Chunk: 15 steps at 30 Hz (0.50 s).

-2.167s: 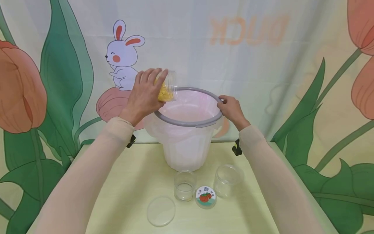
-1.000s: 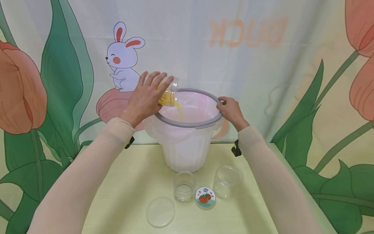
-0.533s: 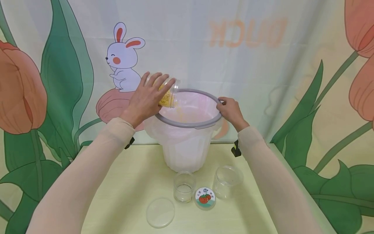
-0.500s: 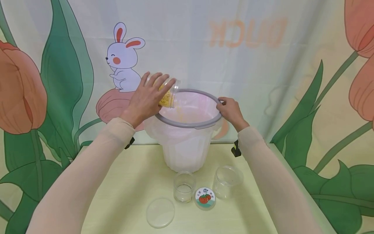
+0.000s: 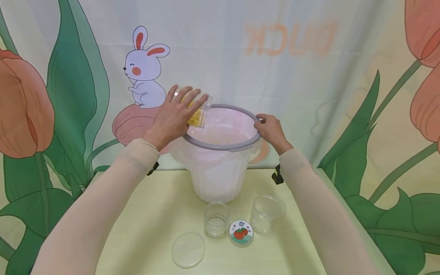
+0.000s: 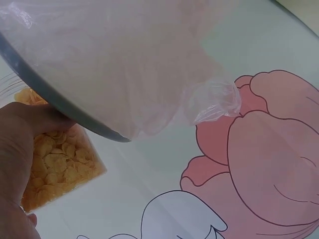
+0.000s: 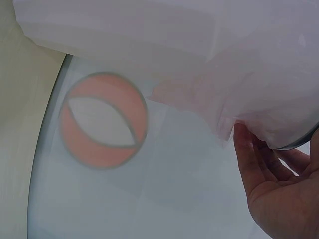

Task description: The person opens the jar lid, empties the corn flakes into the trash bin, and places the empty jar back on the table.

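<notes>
In the head view my left hand [image 5: 173, 118] grips a clear jar [image 5: 207, 109], tilted with its mouth over the left rim of a white bin [image 5: 218, 177]. Yellow flakes that look like cornflakes [image 6: 62, 164] fill part of the jar in the left wrist view. My right hand [image 5: 273, 130] holds the grey rim ring [image 5: 223, 146] on the right side, fingers curled under it in the right wrist view. A thin pinkish plastic bag [image 5: 237, 124] lines the bin and hangs over its outside. The bin's bottom is hidden from view.
In front of the bin stand a small clear jar [image 5: 216, 225] and a larger clear jar [image 5: 266, 217]. Between them lies a round lid with a tomato picture [image 5: 241, 233]. A clear lid [image 5: 188, 250] lies nearer on the table [image 5: 148, 229]. A printed curtain [image 5: 292, 84] hangs behind.
My left hand has lowered the jar slightly and tipped it further. Flakes dropped from its mouth into the bin in the earlier frames; no falling flakes show now. My right hand stayed on the rim.
</notes>
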Motion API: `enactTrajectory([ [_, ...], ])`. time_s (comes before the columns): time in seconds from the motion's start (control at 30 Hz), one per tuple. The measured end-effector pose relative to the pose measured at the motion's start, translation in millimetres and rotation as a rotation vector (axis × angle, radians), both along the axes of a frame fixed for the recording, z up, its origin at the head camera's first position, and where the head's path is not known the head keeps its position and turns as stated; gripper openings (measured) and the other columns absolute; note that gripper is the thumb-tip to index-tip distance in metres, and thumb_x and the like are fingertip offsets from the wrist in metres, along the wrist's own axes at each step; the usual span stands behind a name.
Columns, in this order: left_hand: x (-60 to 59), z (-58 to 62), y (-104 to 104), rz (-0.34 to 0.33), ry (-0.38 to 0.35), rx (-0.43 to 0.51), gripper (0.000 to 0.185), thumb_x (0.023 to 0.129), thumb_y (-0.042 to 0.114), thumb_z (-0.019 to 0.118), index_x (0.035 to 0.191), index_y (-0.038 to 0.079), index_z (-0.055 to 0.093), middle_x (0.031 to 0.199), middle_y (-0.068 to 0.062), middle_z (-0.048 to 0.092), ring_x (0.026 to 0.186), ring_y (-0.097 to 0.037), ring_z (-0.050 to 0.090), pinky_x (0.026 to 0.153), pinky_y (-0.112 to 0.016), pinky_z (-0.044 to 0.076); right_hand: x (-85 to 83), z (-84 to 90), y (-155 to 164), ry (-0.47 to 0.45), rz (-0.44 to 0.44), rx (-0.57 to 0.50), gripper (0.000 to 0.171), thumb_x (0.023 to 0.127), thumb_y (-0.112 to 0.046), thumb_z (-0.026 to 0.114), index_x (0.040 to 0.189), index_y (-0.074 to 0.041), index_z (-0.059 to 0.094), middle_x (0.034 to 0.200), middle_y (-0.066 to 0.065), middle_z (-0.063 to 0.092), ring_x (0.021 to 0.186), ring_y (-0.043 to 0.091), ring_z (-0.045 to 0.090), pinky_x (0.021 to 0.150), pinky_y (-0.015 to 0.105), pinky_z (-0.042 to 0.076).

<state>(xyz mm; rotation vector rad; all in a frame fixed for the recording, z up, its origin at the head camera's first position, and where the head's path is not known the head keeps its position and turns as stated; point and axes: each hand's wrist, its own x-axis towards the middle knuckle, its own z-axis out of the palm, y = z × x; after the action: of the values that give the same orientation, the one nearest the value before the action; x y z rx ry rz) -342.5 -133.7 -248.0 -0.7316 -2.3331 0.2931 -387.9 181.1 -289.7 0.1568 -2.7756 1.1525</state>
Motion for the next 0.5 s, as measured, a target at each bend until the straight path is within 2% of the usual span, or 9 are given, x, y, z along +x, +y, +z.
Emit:
enactTrajectory([
  [0.27,-0.6,-2.4,-1.9,0.000,0.017,-0.023,0.097,0.075,0.018,0.077,0.155,0.023,0.024,0.157,-0.010,0.031,0.145,-0.035,0.026,0.122,-0.058,0.016,1.2,-1.3,0.1,-0.001,0.001,0.001,0.054,0.094,-0.021,0.047,0.147,-0.009,0.045,0.131,0.020,0.061,0.101,0.027,0.065,0.081,0.034,0.053],
  [0.5,-1.3,-2.0,-1.3,0.000,0.024,-0.032,0.098,0.074,0.020,0.079,0.155,0.023,0.024,0.158,-0.009,0.031,0.145,-0.034,0.025,0.122,-0.058,0.016,-0.3,-1.7,-0.1,0.007,0.004,-0.011,0.054,0.094,-0.020,0.047,0.146,-0.009,0.046,0.131,0.020,0.061,0.101,0.027,0.065,0.082,0.035,0.054],
])
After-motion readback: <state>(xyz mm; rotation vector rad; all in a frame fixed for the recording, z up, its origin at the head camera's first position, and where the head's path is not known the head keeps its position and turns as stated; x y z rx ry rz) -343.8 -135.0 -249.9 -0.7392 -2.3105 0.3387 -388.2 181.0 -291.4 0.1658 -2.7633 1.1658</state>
